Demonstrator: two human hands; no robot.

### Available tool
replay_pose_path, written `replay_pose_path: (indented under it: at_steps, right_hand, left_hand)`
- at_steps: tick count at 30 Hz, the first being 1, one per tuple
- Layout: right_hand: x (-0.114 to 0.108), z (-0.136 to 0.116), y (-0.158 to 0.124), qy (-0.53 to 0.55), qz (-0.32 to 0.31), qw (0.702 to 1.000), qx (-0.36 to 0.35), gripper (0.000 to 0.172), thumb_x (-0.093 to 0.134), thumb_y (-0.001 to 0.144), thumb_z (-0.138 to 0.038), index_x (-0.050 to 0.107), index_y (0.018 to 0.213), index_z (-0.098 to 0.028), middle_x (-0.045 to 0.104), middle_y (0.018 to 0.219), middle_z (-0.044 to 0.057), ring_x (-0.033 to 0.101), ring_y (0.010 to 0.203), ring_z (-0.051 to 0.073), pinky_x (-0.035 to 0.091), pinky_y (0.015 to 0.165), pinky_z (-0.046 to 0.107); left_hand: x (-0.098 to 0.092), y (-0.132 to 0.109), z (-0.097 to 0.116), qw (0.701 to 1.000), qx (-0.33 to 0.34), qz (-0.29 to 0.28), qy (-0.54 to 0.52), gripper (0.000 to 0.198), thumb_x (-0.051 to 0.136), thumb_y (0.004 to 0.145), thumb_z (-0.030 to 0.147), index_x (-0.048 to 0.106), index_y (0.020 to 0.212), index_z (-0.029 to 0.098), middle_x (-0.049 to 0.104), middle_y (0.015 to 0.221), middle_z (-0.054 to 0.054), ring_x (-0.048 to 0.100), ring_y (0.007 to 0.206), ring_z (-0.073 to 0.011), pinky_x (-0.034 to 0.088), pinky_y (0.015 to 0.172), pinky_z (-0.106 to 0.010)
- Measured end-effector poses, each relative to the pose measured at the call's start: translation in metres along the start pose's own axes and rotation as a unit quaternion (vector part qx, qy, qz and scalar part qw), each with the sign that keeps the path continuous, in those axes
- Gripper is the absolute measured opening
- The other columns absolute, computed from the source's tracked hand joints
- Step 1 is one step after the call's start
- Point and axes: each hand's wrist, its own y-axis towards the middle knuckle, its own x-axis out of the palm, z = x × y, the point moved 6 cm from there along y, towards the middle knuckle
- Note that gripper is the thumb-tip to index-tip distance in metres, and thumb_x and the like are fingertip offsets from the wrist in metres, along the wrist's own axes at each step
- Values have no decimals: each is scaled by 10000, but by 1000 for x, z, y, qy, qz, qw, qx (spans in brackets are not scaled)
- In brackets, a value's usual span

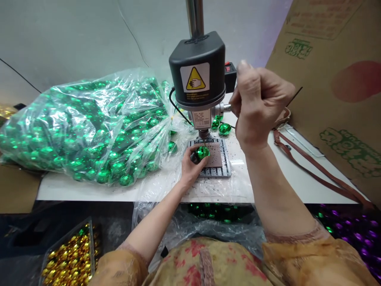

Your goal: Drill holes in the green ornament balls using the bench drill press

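Under the black drill press (198,71), my left hand (191,163) holds a shiny green faceted ball (203,152) on the brown board (216,155) of the slotted metal base (226,169). The ball lies directly below the chuck (204,134). My right hand (257,101) is raised at the right side of the press, its fingers curled round the feed handle (228,107), which is mostly hidden by the hand. Dark shavings are scattered over the board and base.
A big clear bag of green balls (98,127) fills the left of the white table (98,192). Loose green balls (224,128) lie behind the base. At right are a brown strap (315,167) and a cardboard box (333,99). A bin of gold balls (70,254) stands low left.
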Motion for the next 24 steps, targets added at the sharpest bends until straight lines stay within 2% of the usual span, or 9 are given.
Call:
replay_pose_path:
  at_steps: [2, 4, 7, 10, 12, 15, 18, 21, 24]
  right_hand:
    - [1, 2, 3, -19, -9, 1000, 8, 542, 549, 924, -500, 394, 498, -203, 341, 422, -69, 294, 400, 26, 329, 472, 247]
    - [1, 4, 2, -9, -13, 1000, 8, 555, 530, 915, -552, 386, 506, -206, 340, 429, -65, 299, 412, 33, 337, 491, 258]
    - [0, 4, -1, 16, -11, 1000, 4, 541, 551, 921, -511, 389, 507, -202, 347, 431, -63, 305, 421, 34, 332, 506, 263]
    - [-2, 4, -3, 5, -6, 1000, 17, 524, 573, 928, -450, 405, 504, -191, 356, 445, -63, 322, 435, 29, 340, 521, 255]
    - [-3, 3, -4, 0, -5, 1000, 24, 521, 575, 933, -430, 410, 503, -188, 363, 450, -66, 323, 434, 25, 339, 524, 250]
    - [-4, 1, -5, 13, -5, 1000, 18, 534, 543, 945, -462, 426, 500, -189, 370, 443, -69, 310, 416, 22, 323, 509, 251]
    - [-5, -1, -5, 14, 3, 1000, 5, 562, 537, 933, -518, 430, 486, -194, 359, 419, -69, 303, 392, 24, 309, 474, 260]
    - [-5, -1, -5, 7, 3, 1000, -4, 547, 591, 908, -499, 430, 480, -198, 363, 406, -72, 311, 374, 25, 292, 436, 267]
    - [-5, 0, -4, 4, 0, 1000, -7, 528, 602, 906, -475, 440, 485, -199, 369, 410, -74, 315, 370, 24, 283, 419, 267]
  left_hand:
    - [-8, -23, 16, 999, 38, -8, 20, 399, 775, 787, 386, 592, 1088, 198, 682, 1005, -55, 666, 902, -186, 541, 785, -321]
    - [-7, -55, 36, 986, 134, -92, 36, 403, 770, 772, 425, 583, 1046, 197, 668, 912, -38, 640, 807, -173, 516, 704, -300]
    - [1, -107, 55, 919, 299, -236, 104, 451, 760, 768, 532, 586, 1005, 189, 637, 783, -28, 600, 737, -187, 486, 665, -317]
    - [-1, -124, 49, 877, 356, -282, 159, 548, 730, 798, 602, 584, 1114, 177, 675, 859, -72, 633, 848, -237, 514, 770, -370]
    - [-11, -106, 40, 893, 342, -249, 154, 495, 689, 872, 523, 558, 1198, 175, 695, 960, -103, 644, 939, -250, 523, 841, -389]
    - [-33, -51, 23, 927, 288, -159, 182, 232, 542, 981, 260, 563, 1205, 200, 693, 995, -92, 646, 964, -227, 522, 849, -368]
    - [-52, 9, 3, 933, 243, -111, 242, 287, 431, 942, 78, 598, 1124, 224, 678, 1020, -84, 640, 997, -232, 513, 887, -372]
    - [-66, 57, -23, 922, 169, -115, 329, 380, 415, 830, -22, 614, 1049, 217, 657, 1054, -107, 619, 1040, -270, 497, 920, -402]
    - [-75, 85, -49, 893, 94, -158, 410, 325, 479, 748, -40, 625, 922, 193, 636, 943, -122, 609, 977, -309, 489, 899, -436]
